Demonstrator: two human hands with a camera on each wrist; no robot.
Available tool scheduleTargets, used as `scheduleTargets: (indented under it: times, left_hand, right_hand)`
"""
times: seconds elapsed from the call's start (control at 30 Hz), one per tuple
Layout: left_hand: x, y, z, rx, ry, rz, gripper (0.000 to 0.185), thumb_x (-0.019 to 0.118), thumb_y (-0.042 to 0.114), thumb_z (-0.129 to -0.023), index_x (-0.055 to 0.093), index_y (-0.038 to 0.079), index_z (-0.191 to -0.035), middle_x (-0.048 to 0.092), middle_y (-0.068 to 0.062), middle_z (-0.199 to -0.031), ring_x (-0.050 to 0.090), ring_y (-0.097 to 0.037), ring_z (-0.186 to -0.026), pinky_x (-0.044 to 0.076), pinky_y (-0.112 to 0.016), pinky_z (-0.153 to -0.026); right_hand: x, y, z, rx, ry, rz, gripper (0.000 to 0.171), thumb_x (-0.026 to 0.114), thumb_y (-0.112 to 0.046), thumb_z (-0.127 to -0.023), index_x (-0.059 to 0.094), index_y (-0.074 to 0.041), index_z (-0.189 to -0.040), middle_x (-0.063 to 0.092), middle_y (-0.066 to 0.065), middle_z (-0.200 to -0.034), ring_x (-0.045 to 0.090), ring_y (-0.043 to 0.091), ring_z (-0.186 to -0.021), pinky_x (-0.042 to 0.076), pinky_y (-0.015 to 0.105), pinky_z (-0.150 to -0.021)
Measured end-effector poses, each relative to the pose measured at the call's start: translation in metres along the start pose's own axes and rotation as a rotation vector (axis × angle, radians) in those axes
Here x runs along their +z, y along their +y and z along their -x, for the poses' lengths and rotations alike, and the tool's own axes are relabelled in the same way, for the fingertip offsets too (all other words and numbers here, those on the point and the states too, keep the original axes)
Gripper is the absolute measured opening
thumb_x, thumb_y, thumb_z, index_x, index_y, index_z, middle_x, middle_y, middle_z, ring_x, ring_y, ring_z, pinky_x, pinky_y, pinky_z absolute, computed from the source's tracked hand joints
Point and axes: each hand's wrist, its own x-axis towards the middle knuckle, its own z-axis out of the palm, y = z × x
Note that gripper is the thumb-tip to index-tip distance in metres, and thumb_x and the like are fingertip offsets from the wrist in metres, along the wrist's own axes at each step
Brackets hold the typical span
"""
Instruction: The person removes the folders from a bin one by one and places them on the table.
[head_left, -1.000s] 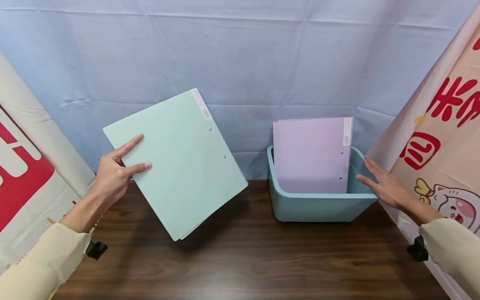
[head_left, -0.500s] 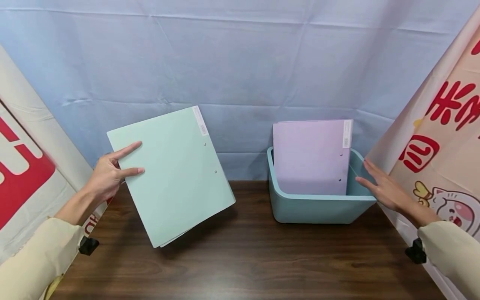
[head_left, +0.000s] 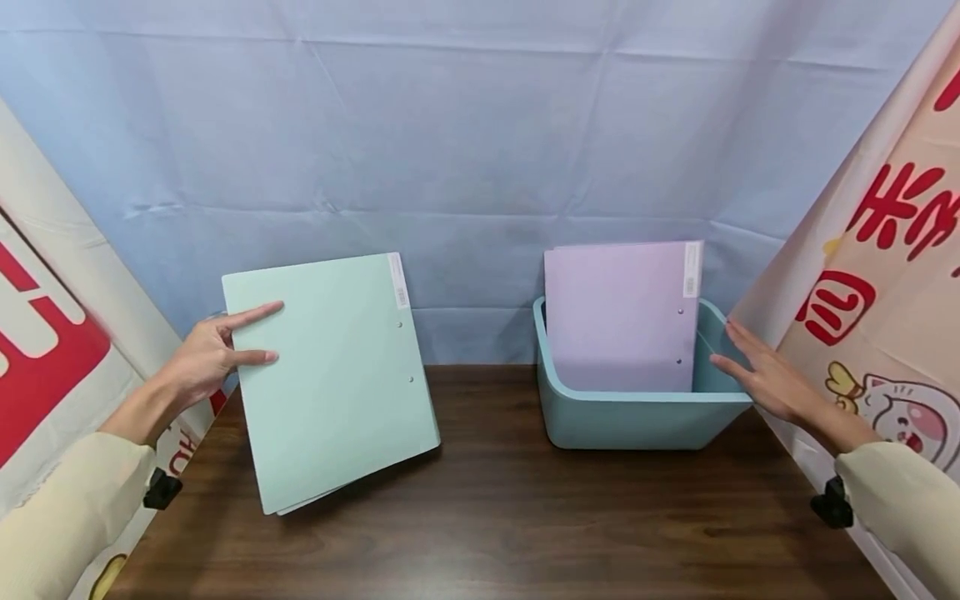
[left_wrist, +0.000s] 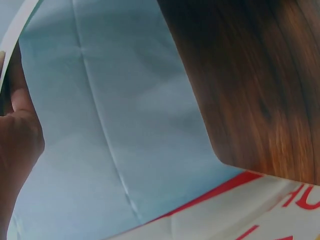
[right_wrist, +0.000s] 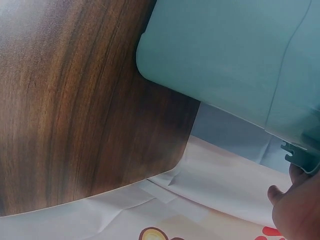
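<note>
The left hand point(head_left: 201, 360) is gripping the green folder point(head_left: 330, 379) by its left edge, fingers point(head_left: 251, 315) lying straight across the cover, its lower corner hanging just over the worktop point(head_left: 495, 517). The right hand point(head_left: 765, 379), fingers spread, is touching the teal bin point(head_left: 637, 421). Farther back, a purple folder point(head_left: 618, 317) is standing inside.

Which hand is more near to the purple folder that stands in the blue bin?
Right. The right hand rests at the bin's right rim, beside the purple folder. The left hand is far across the table, holding the green folder.
</note>
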Motion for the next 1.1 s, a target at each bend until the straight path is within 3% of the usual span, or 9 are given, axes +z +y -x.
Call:
scheduleTargets:
  times: [0.1,0.2,0.27,0.47,0.53,0.6,0.7,0.97,1.1]
  left_hand:
    - [-0.004,-0.005,-0.001,-0.022,-0.021,-0.065,0.083,0.085,0.005,-0.089,0.049,0.028,-0.161,0.032,-0.013,-0.171,0.034,-0.003,-0.053,0.025,-0.035,-0.042]
    - [-0.007,-0.01,-0.002,-0.017,-0.041,-0.091,0.083,0.085,0.006,-0.089,0.048,0.025,-0.161,0.028,-0.014,-0.172,0.048,0.001,-0.07,0.034,-0.031,-0.045]
    - [-0.009,-0.013,-0.003,-0.006,-0.055,-0.125,0.084,0.086,0.009,-0.089,0.047,0.024,-0.162,0.03,-0.014,-0.171,0.055,0.009,-0.098,0.047,-0.023,-0.056]
    - [-0.017,-0.021,-0.007,-0.032,-0.083,-0.191,0.086,0.086,0.015,-0.089,0.045,0.024,-0.163,0.033,-0.008,-0.171,0.037,-0.002,-0.147,0.049,-0.016,-0.093]
    - [-0.021,-0.024,-0.008,-0.041,-0.088,-0.192,0.085,0.086,0.014,-0.089,0.045,0.023,-0.163,0.033,-0.007,-0.172,0.028,-0.015,-0.156,0.044,-0.028,-0.111]
    - [-0.024,-0.026,-0.01,-0.043,-0.096,-0.187,0.084,0.085,0.013,-0.09,0.045,0.021,-0.163,0.033,-0.006,-0.172,0.021,-0.027,-0.16,0.035,-0.048,-0.124]
    - [-0.029,-0.031,-0.012,-0.051,-0.112,-0.18,0.085,0.085,0.014,-0.089,0.044,0.019,-0.163,0.031,-0.008,-0.172,0.016,-0.037,-0.161,0.021,-0.07,-0.123]
    - [-0.037,-0.048,-0.013,-0.091,-0.099,-0.201,0.086,0.086,0.019,-0.089,0.043,0.02,-0.164,0.027,-0.009,-0.174,0.01,-0.037,-0.162,0.023,-0.06,-0.126]
    - [-0.04,-0.057,-0.016,-0.13,-0.064,-0.173,0.084,0.085,0.019,-0.09,0.044,0.018,-0.163,0.02,-0.014,-0.174,0.005,-0.04,-0.162,0.017,-0.066,-0.125]
  right_hand:
    - [0.0,0.0,0.001,0.006,-0.006,0.0,0.087,0.046,-0.046,-0.111,-0.007,-0.008,-0.169,-0.004,0.03,-0.173,0.002,0.063,-0.154,0.013,0.088,-0.108]
    - [0.0,0.0,0.001,0.008,-0.004,0.002,0.088,0.045,-0.048,-0.111,-0.007,-0.008,-0.169,-0.004,0.03,-0.173,0.002,0.063,-0.154,0.013,0.088,-0.108]
    - [0.0,0.0,0.002,0.008,-0.006,0.005,0.087,0.045,-0.048,-0.111,-0.007,-0.008,-0.169,-0.005,0.03,-0.173,0.002,0.062,-0.154,0.012,0.088,-0.109]
    - [0.001,0.002,0.001,0.016,-0.007,-0.013,0.087,0.046,-0.046,-0.112,-0.006,-0.005,-0.168,-0.003,0.033,-0.172,0.003,0.063,-0.153,0.011,0.087,-0.11]
    - [0.001,0.002,0.0,0.014,-0.007,-0.027,0.086,0.046,-0.046,-0.112,-0.005,-0.005,-0.168,-0.003,0.033,-0.172,0.003,0.063,-0.153,0.01,0.087,-0.11]
    - [0.001,0.002,0.0,0.014,-0.008,-0.037,0.086,0.045,-0.046,-0.112,-0.005,-0.005,-0.169,-0.003,0.033,-0.172,0.003,0.063,-0.153,0.009,0.087,-0.11]
    - [0.001,0.002,0.0,0.017,-0.008,-0.037,0.086,0.046,-0.046,-0.112,-0.004,-0.005,-0.169,-0.003,0.033,-0.172,0.003,0.064,-0.153,0.01,0.088,-0.11]
    - [0.002,0.002,0.001,0.017,0.006,-0.019,0.087,0.046,-0.048,-0.111,-0.005,-0.009,-0.169,-0.004,0.03,-0.173,0.002,0.063,-0.153,0.013,0.089,-0.108]
    - [0.003,0.004,0.001,0.012,0.014,-0.02,0.086,0.045,-0.047,-0.111,-0.005,-0.009,-0.169,-0.004,0.029,-0.173,0.002,0.062,-0.154,0.012,0.089,-0.108]
